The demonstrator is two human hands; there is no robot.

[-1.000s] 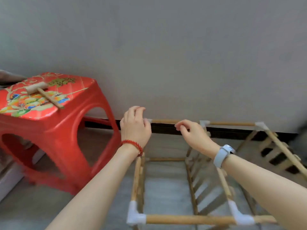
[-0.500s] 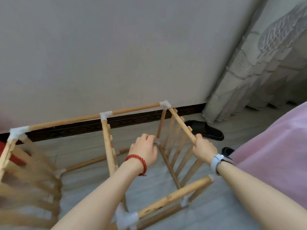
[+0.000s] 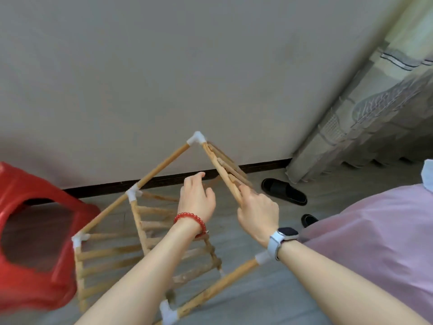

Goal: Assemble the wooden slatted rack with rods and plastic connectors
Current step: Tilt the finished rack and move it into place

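A grey wall [image 3: 164, 78] fills the upper frame, meeting the floor [image 3: 269, 289] at a dark skirting line. A patterned curtain [image 3: 375, 113] hangs at the upper right. A pink bed [image 3: 386, 242] takes the lower right corner, and a red stool [image 3: 35, 242] sits at the left edge, blurred.

The rack [image 3: 145, 242] stands on the floor at the centre and lower centre, tilted so that one corner points up toward the middle of the frame. Its slatted panels run down toward the lower left, just beside the stool. A long rod [image 3: 161, 167] climbs from the left to the top corner, where a white connector [image 3: 196, 138] joins it to the slatted side descending to the right. More white connectors show along the frame, one at the lower centre [image 3: 168, 314].

The right hand [image 3: 257, 212], with a pale watch [image 3: 282, 238] on the wrist, has its grip curled round the slatted side rail just right of centre. The left hand [image 3: 196, 198], a red bead bracelet [image 3: 191, 220] on its wrist, is just left of it with fingers loosely spread; whether it touches the rack I cannot tell, and it holds nothing that shows.

Two black slippers lie on the floor at the right, one [image 3: 283, 191] near the curtain, another [image 3: 309, 220] at the bed's edge.
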